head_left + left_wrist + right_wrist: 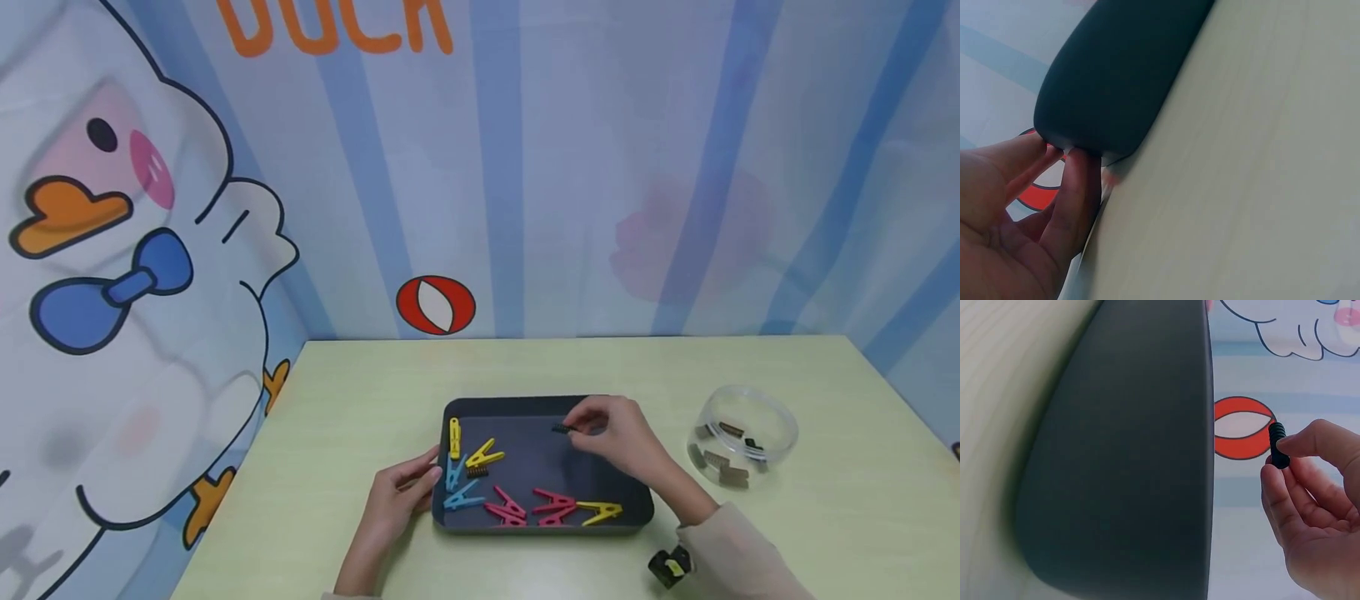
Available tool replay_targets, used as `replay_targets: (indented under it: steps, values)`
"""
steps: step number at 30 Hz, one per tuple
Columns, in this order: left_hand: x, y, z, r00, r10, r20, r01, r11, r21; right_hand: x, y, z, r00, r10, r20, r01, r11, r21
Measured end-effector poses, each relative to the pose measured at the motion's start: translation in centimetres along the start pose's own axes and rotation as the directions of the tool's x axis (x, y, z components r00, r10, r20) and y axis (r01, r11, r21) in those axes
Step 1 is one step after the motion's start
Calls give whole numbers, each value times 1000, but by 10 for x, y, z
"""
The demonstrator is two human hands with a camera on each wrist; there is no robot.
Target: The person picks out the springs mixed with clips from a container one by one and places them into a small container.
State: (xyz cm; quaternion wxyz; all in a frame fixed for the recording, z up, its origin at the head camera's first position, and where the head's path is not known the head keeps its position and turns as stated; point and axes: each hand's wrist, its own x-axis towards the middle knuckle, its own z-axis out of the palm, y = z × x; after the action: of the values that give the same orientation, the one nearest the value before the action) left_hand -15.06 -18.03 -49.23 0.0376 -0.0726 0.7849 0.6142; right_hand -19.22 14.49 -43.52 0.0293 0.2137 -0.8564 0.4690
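My right hand point(617, 435) is above the inside of the dark tray point(551, 407). Thumb and fingers pinch a small black ribbed clip point(1278, 445). At the tray's left wall my left hand point(396, 496) holds the edge, fingertips against the wall in the left wrist view. Inside the tray lie yellow clothespins point(483, 454), blue clothespins point(462, 497) and pink clothespins point(553, 504), mostly along the left and near sides. A small brown ribbed clip point(477, 472) rests among the pins at left.
Right of the tray stands a clear round container point(780, 417) with several small brown, grey and black clips point(733, 477) in it. A black device point(669, 567) sits by my right sleeve. Behind the pale table point(375, 367) hangs a printed cloth backdrop point(551, 208).
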Motion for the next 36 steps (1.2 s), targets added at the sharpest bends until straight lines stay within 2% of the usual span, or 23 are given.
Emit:
replay_targets:
  steps: [21, 36]
  values:
    - [0, -1, 0, 1000, -7, 8, 7, 1000, -7, -9, 7, -24, 997, 41, -62, -42, 999, -26]
    - [0, 0, 0, 1000, 0, 8, 0, 1000, -1, -13, 9, -31, 993, 71, -97, -76, 996, -47]
